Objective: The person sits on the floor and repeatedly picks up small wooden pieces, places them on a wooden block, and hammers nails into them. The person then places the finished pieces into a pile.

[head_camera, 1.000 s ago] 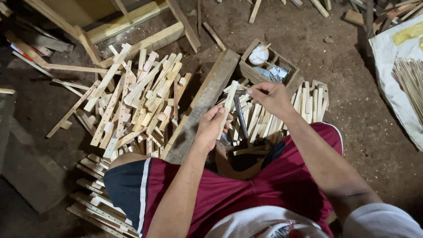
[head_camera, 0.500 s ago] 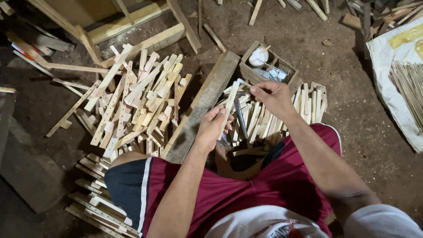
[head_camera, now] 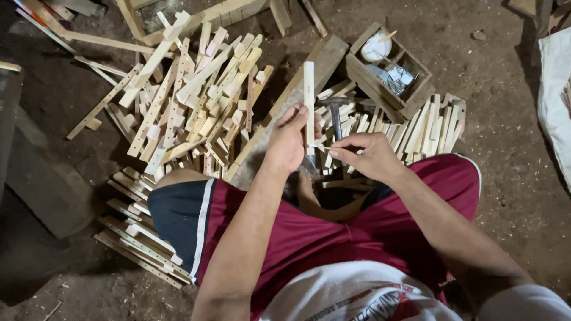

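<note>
My left hand (head_camera: 288, 139) grips a short pale wooden slat (head_camera: 308, 95) and holds it upright in front of me. My right hand (head_camera: 367, 156) pinches something thin against the slat's lower end; it is too small to tell what it is. A hammer (head_camera: 335, 113) lies just behind the hands on a row of cut slats (head_camera: 416, 128). I sit on the dirt floor with my knees apart, in red shorts.
A big heap of drilled slats (head_camera: 196, 89) lies to the left, with more stacked strips (head_camera: 140, 238) by my left thigh. A thick plank (head_camera: 300, 83) runs diagonally ahead. A small wooden box (head_camera: 386, 65) with a white tub stands at the back right. A white sack (head_camera: 553, 89) lies far right.
My right hand came down from the slat pile to the lower end of the slat. The left hand now holds the slat upright, nearer to me.
</note>
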